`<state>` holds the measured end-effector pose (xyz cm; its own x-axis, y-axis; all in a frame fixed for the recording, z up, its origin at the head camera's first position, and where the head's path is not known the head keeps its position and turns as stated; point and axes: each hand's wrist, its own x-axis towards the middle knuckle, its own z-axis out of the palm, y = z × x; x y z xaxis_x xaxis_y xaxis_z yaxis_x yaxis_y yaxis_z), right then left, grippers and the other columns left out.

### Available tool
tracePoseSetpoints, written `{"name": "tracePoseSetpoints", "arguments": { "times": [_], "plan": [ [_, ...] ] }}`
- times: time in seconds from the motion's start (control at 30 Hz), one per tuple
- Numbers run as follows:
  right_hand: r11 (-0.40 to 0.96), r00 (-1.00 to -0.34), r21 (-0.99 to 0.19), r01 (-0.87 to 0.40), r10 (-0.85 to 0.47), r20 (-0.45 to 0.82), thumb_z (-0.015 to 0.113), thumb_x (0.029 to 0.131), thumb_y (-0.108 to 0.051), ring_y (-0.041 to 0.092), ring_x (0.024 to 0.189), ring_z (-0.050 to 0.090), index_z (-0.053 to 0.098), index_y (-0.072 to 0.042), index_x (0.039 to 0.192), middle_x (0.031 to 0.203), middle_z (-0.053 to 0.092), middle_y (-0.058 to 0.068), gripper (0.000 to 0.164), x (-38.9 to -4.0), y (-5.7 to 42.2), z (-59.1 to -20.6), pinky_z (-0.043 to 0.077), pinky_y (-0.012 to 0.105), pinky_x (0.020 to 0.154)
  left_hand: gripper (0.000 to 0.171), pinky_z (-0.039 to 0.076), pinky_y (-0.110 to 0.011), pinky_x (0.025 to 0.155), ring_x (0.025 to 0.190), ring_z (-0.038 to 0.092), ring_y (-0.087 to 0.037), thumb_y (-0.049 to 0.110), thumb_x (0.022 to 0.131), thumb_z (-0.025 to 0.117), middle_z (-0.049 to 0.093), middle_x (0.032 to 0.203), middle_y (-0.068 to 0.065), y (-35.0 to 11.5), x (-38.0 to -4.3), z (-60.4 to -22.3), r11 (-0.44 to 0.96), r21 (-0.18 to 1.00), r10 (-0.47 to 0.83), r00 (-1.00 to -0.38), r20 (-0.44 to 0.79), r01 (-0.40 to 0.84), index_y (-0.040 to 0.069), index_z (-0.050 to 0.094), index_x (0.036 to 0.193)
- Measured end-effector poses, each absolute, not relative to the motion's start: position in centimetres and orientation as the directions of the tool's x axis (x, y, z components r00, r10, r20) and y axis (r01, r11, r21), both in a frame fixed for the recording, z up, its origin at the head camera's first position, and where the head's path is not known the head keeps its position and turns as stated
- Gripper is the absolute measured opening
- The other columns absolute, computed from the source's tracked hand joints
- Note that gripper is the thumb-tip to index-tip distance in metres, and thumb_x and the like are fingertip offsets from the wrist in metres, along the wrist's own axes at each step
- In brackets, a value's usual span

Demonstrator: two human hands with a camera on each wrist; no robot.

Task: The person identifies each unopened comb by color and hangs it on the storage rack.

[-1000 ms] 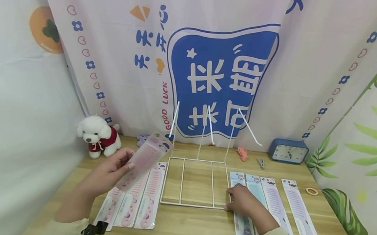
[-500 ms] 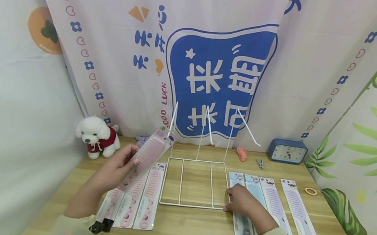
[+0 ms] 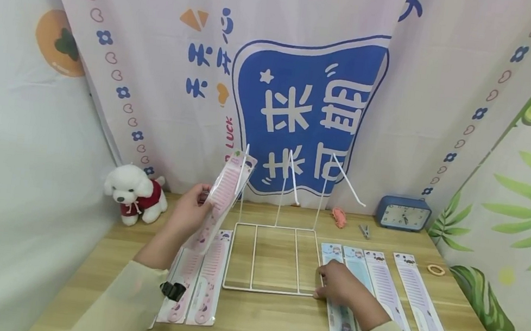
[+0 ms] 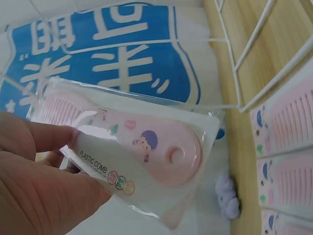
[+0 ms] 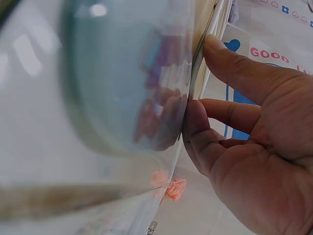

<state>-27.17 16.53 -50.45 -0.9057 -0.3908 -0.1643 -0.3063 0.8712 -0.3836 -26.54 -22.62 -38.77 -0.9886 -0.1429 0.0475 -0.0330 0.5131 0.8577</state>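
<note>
My left hand pinches a pink comb in clear packaging, raised above the table and tilted. In the head view the top of its card overlaps the left hook of a white wire display rack. The left wrist view shows the handle end of the packaged comb, with the thumb on its front. My right hand grips the rack at the front right corner of its base. Close by that hand, packaged blue combs lie on the table; one fills much of the right wrist view.
More packaged pink combs lie left of the rack, and purple ones to the right. Along the back stand a white toy dog and a blue clock. Near them are a coral-coloured item, a clip and a ring.
My left hand has moved up and to the right, bringing the pink comb steeper and its card top to the left hook. The right hand stays on the rack.
</note>
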Motion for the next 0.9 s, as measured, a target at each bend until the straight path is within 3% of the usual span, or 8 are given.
{"name": "tracePoseSetpoints", "arguments": {
  "times": [0.17,0.4,0.53,0.67,0.9],
  "plan": [
    [0.872,-0.909,-0.392,-0.292,-0.381,-0.17,0.094,0.088,-0.022,0.021,0.075,0.05,0.063,-0.01,0.085,0.084,0.053,0.006,0.033,-27.2,16.6,-50.8,0.038,0.033,0.064,0.044,0.057,-0.05,0.107,0.126,0.063,-0.038,0.005,0.107,0.053,0.065,0.142,-0.028,-21.5,-28.7,-39.4,0.403,0.915,-0.164,-0.986,0.036,-0.034,0.001,0.052,0.151],
    [0.877,-0.917,-0.409,-0.252,-0.352,-0.19,0.094,0.087,-0.022,0.021,0.082,0.052,0.072,-0.006,0.107,0.093,0.055,0.007,0.033,-27.2,16.5,-50.7,0.043,0.035,0.069,0.041,0.061,-0.045,0.099,0.12,0.066,-0.036,0.009,0.11,0.055,0.065,0.143,-0.025,-20.9,-30.5,-40.2,0.351,0.934,-0.172,-0.985,-0.008,-0.069,0.007,0.052,0.151],
    [0.879,-0.919,-0.406,-0.251,-0.347,-0.185,0.094,0.087,-0.021,0.021,0.083,0.052,0.074,-0.003,0.113,0.094,0.056,0.007,0.038,-27.2,16.5,-50.5,0.045,0.036,0.071,0.036,0.061,-0.05,0.103,0.122,0.067,-0.037,0.01,0.111,0.056,0.065,0.142,-0.023,-20.7,-31.7,-40.9,0.35,0.933,-0.149,-0.988,-0.029,-0.08,0.006,0.055,0.146],
    [0.881,-0.919,-0.399,-0.254,-0.348,-0.183,0.094,0.087,-0.021,0.021,0.082,0.052,0.072,-0.005,0.105,0.091,0.055,0.006,0.033,-27.1,16.5,-50.4,0.043,0.036,0.07,0.031,0.057,-0.055,0.113,0.13,0.064,-0.04,0.009,0.112,0.057,0.063,0.145,-0.024,-20.5,-33.1,-42.0,0.326,0.944,-0.113,-0.993,-0.02,-0.056,0.003,0.058,0.142],
    [0.881,-0.919,-0.394,-0.26,-0.351,-0.177,0.094,0.087,-0.023,0.02,0.086,0.053,0.075,-0.002,0.119,0.096,0.057,0.005,0.043,-27.3,16.5,-50.3,0.047,0.037,0.074,0.028,0.052,-0.051,0.117,0.129,0.061,-0.038,0.002,0.11,0.056,0.063,0.141,-0.029,-20.3,-35.1,-43.7,0.281,0.959,-0.095,-0.994,0.055,0.026,-0.007,0.058,0.136]
  ]
}}
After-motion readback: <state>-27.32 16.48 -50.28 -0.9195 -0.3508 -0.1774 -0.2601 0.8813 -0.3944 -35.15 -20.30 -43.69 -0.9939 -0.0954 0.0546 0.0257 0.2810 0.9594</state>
